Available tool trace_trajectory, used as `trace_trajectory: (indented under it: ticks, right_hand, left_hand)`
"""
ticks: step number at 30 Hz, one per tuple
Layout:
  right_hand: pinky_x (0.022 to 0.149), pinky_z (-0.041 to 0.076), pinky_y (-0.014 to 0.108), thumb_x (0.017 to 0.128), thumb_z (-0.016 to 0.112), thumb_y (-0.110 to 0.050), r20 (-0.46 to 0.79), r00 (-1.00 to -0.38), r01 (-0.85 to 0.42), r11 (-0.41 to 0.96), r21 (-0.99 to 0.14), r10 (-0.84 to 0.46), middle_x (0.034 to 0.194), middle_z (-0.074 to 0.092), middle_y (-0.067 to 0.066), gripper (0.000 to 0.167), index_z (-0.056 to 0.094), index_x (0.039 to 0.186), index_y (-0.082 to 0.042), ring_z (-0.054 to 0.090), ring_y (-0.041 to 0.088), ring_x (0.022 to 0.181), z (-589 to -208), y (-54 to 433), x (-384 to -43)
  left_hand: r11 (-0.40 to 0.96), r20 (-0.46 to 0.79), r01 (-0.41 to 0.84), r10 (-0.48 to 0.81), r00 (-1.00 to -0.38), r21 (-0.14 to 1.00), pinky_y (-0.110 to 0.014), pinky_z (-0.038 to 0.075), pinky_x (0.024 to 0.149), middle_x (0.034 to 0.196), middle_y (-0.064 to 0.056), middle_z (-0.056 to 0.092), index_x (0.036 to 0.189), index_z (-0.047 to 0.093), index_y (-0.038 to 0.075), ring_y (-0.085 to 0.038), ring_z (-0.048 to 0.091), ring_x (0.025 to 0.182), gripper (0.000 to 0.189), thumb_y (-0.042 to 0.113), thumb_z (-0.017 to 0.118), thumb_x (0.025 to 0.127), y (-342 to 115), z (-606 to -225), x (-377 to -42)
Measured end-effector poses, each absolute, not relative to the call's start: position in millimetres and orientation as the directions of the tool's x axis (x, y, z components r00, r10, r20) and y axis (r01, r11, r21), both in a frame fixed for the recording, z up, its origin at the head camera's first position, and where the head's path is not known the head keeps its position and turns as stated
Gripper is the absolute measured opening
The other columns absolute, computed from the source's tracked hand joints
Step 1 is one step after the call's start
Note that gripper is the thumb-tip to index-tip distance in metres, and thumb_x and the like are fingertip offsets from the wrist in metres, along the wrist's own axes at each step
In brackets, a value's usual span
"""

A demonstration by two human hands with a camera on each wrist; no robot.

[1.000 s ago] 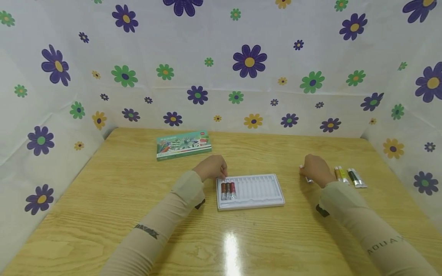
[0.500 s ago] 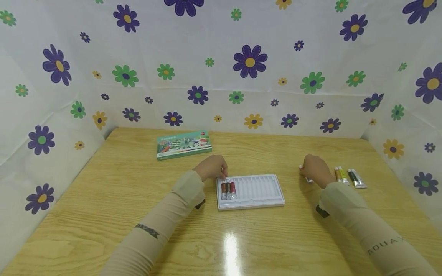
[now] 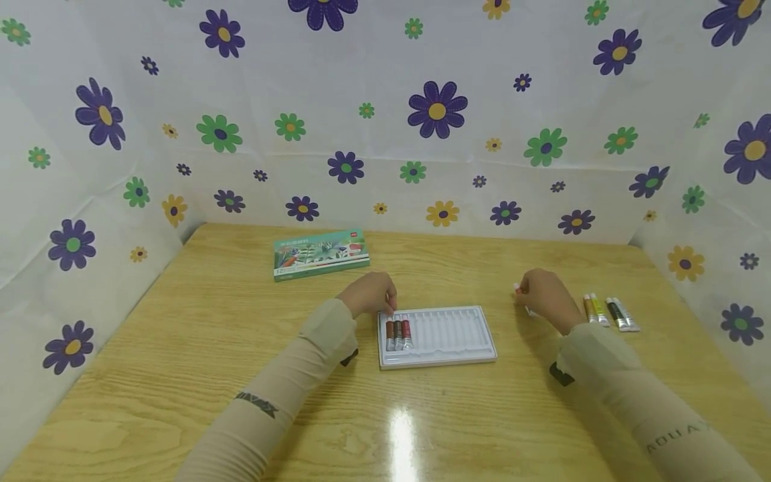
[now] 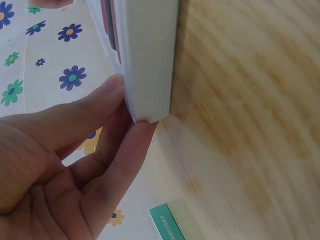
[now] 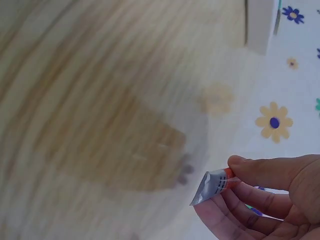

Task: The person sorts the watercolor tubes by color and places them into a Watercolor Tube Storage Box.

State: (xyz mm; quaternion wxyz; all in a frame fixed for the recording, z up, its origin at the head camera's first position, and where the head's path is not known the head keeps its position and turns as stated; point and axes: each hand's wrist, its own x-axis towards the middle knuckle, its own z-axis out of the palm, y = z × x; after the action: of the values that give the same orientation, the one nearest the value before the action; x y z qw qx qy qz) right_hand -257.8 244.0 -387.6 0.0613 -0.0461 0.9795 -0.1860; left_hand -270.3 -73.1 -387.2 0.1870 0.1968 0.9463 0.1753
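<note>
At its back left corner, my left hand point(image 3: 369, 294) pinches the white plastic tray point(image 3: 454, 335). In the left wrist view, the thumb presses the top edge and a finger sits at the tray's corner point(image 4: 150, 65). Brown, dark and red paint tubes point(image 3: 398, 334) fill the tray's leftmost slots. To the right of the tray, my right hand point(image 3: 547, 298) holds a small paint tube between thumb and fingers. Close up, this paint tube point(image 5: 215, 186) shows an orange-red band and a flat silver crimped end; its cap side is hidden by the hand.
Right of my right hand lie an ochre and a yellow tube point(image 3: 595, 310), then a dark green and a silvery tube point(image 3: 623, 314). A green illustrated paint box point(image 3: 321, 254) lies at the back left. Flower-printed cloth point(image 3: 385, 80) encloses the wooden table point(image 3: 241, 321).
My right hand has lifted the orange-red paint tube and shifted slightly left with it. My left hand has stayed on the tray corner.
</note>
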Motion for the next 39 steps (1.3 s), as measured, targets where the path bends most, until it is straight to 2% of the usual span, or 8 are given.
trace_trajectory:
  ticks: [8,16,21,25,39]
  right_hand:
    - [0.067,0.05,0.036,0.085,0.065,-0.008,0.018,-0.985,-0.165,0.904,-0.395,-0.171,0.085,0.067,0.02,0.016,0.065,0.09,0.008,0.059,0.024,0.071,-379,220,-250]
    - [0.071,0.053,0.036,0.087,0.063,-0.006,0.065,-0.967,-0.242,0.803,-0.544,-0.247,0.093,0.068,0.02,0.018,0.065,0.099,0.008,0.064,0.025,0.08,-368,188,-235]
    - [0.064,0.054,0.03,0.087,0.063,-0.006,0.018,-0.961,-0.224,0.736,-0.639,-0.277,0.092,0.068,0.019,0.018,0.065,0.101,0.007,0.065,0.02,0.073,-367,167,-230]
    - [0.064,0.055,0.029,0.088,0.064,-0.007,-0.035,-0.954,-0.194,0.698,-0.689,-0.299,0.093,0.069,0.017,0.02,0.066,0.102,0.006,0.066,0.016,0.072,-370,150,-226]
    - [0.063,0.055,0.027,0.084,0.068,-0.008,-0.177,-0.931,-0.09,0.673,-0.735,-0.318,0.081,0.071,0.013,0.016,0.068,0.095,0.005,0.067,0.013,0.065,-387,104,-224]
  left_hand:
    - [0.863,-0.293,0.294,0.43,-0.854,0.411,-0.024,0.048,0.067,0.083,-0.003,0.068,0.072,0.068,0.009,-0.014,0.056,0.074,0.009,0.009,0.071,0.081,-73,-386,-269]
    - [0.859,-0.285,0.308,0.441,-0.851,0.41,-0.023,0.047,0.067,0.083,-0.004,0.068,0.072,0.069,0.009,-0.013,0.055,0.073,0.008,0.008,0.072,0.08,-73,-388,-269]
    - [0.847,-0.266,0.337,0.465,-0.845,0.41,-0.023,0.047,0.065,0.082,-0.004,0.069,0.073,0.07,0.008,-0.012,0.055,0.069,0.007,0.008,0.072,0.08,-74,-390,-270]
    - [0.846,-0.263,0.345,0.47,-0.843,0.408,-0.023,0.047,0.065,0.083,-0.005,0.07,0.075,0.071,0.007,-0.012,0.055,0.068,0.006,0.008,0.072,0.08,-73,-388,-270]
    - [0.856,-0.291,0.323,0.454,-0.842,0.403,-0.023,0.047,0.066,0.084,-0.004,0.069,0.075,0.071,0.009,-0.012,0.056,0.07,0.005,0.008,0.072,0.081,-73,-386,-271]
